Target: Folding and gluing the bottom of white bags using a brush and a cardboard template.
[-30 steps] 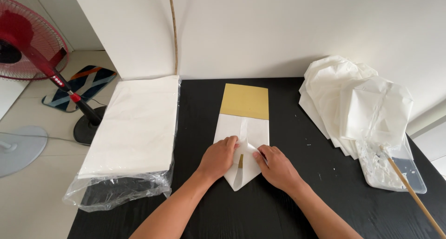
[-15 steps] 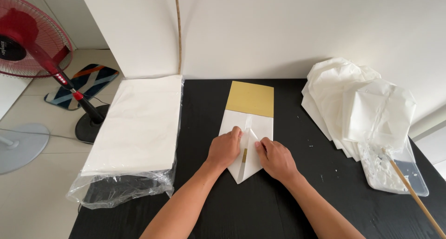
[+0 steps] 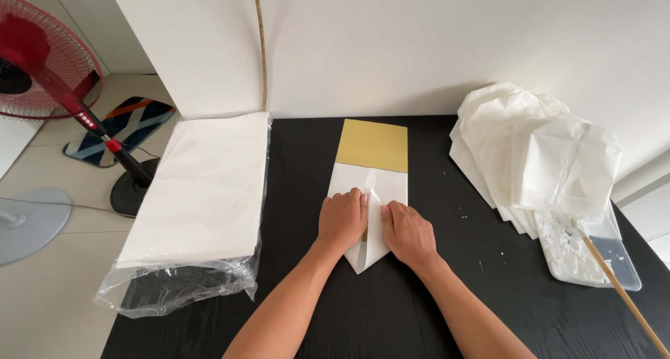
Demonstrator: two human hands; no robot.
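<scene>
While a black table (image 3: 419,317) carries everything here, the biggest thing on it is a stack of white paper sheets (image 3: 202,184) in a clear plastic wrap at the left edge, and a heap of finished folded white pieces (image 3: 537,156) lies at the right, above a clear tray (image 3: 607,261) with a wooden stick (image 3: 621,293). Between them lies a white sheet (image 3: 370,212) over a gold card (image 3: 372,145), its lower end folded to a point. Both hands lie flat on it, fingers together and extended, gripping nothing: the left hand (image 3: 342,219) and right hand (image 3: 408,230) press two flaps toward the middle. Judging from this, the creasing step is underway; next calls for firm, even pressure along both folds.
</scene>
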